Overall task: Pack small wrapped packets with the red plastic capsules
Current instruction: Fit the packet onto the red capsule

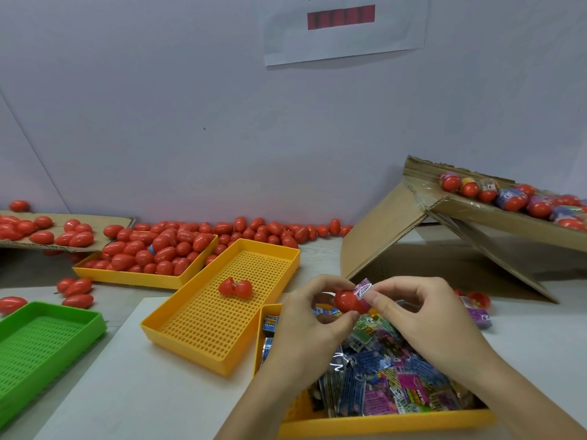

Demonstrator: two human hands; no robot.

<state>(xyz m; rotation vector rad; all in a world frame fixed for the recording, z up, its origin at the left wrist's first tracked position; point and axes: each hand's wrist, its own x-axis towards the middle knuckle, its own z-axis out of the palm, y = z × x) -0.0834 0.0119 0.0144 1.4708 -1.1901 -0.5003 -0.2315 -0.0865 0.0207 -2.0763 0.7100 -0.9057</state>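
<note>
Both hands (317, 312) (409, 309) hold red capsule (347, 301), packet (363, 288) apparently half in.

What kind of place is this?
Probably a hand-packing bench in a small toy workshop: a yellow tray heaped with red capsules, another tray full of wrapped packets, and cardboard chutes.

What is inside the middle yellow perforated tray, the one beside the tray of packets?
The middle yellow tray holds only one opened red capsule, its two halves lying side by side on the perforated floor. Its near right corner is covered by the left hand, so that part is unseen.
</note>
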